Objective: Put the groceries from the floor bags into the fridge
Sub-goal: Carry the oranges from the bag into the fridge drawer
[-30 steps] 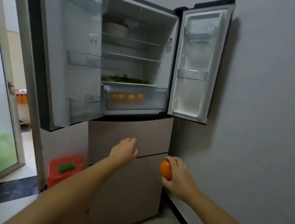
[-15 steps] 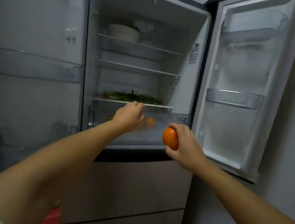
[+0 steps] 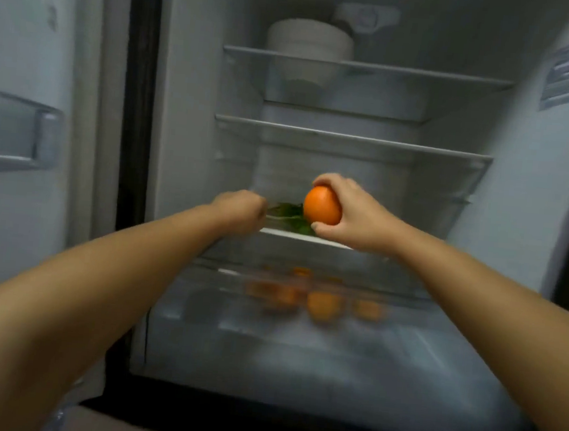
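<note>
- Two forearms run up from the lower corners of the frame toward the middle, both bare from the frame edge to the wrist.
- No sleeve, cuff, glove, watch, bracelet or ring shows on either arm.
- The left forearm, from the lower left, looks broad and thick near the frame edge and narrows toward the wrist.
- The left hand (image 3: 240, 211) looks small and rounded; its edges are blurred.
- The right forearm, from the lower right, tapers the same way.
- The right hand (image 3: 355, 214) is sharper, with separate fingers and knuckles showing.
</note>
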The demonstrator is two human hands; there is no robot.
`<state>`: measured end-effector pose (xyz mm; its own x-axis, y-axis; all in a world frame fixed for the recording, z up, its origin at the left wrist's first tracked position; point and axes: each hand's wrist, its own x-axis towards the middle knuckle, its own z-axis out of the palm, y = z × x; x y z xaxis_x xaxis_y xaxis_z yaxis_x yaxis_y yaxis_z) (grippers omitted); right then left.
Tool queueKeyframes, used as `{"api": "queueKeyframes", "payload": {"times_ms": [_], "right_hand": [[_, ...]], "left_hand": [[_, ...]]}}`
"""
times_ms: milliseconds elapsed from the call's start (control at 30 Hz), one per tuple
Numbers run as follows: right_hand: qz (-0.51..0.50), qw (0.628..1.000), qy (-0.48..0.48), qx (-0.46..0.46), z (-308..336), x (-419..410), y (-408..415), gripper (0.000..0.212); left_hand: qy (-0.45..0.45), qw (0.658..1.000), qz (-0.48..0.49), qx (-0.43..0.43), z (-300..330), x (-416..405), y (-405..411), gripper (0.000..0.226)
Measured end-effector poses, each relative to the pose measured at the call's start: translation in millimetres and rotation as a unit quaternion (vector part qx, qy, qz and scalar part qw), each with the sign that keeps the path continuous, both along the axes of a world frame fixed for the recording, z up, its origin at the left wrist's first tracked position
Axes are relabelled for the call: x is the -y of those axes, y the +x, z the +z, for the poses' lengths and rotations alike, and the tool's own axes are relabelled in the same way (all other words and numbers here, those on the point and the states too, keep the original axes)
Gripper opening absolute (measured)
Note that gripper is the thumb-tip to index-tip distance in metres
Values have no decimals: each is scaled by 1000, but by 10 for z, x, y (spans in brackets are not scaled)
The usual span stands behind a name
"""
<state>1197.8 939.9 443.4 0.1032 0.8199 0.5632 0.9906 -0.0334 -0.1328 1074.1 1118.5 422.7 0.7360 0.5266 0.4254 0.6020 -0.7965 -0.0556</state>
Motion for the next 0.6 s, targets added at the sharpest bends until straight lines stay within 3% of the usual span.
{"api": "queueKeyframes", "payload": {"times_ms": [67, 167, 267, 367, 467, 600], "right_hand": [[12, 991, -131, 20, 53, -455, 163, 61], [39, 949, -309, 52, -50, -1048, 274, 60], [70, 904, -413, 86, -332, -1372, 339, 61], [111, 907, -391, 111, -650, -1455, 355, 65], [159, 919, -347, 98, -895, -1513, 266, 69], [222, 908, -332, 126, -1199, -1664, 117, 74]], "left_hand": [[14, 998, 28, -47, 17, -219, 209, 30], [-2, 993, 6, -120, 10, -506, 409, 42], [-45, 981, -10, -186, -167, -739, 498, 61], [-88, 981, -1, -175, -388, -821, 536, 80], [-83, 984, 2, -156, -483, -816, 549, 78], [-86, 985, 3, -148, -534, -888, 561, 76]]}}
